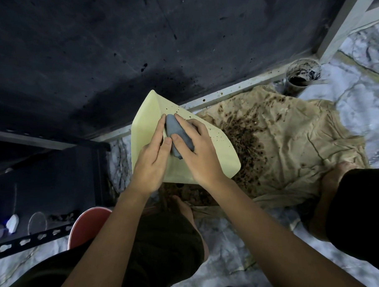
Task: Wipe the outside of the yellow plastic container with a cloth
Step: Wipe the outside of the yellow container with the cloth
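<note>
I hold the yellow plastic container [180,140] up in front of me, tipped on edge over the stained beige rag [282,143] spread on the floor, its long axis slanting from the far-left corner down toward my right. My right hand [202,153] lies flat on its upper outer face, fingers [185,123] curled closed over a balled grey cloth [176,134] and pressing it against the plastic. My left hand [152,161] braces the ridge just beside the cloth, its index finger stretched along the edge; I cannot tell how its hidden fingers grip underneath. The dark specks [208,131] left on the yellow face lie beyond and to the right of the cloth, toward the far long edge. So my judgement is that the next stroke belongs to my right hand, pushing away and rightward along that face while the left steadies the container.
</note>
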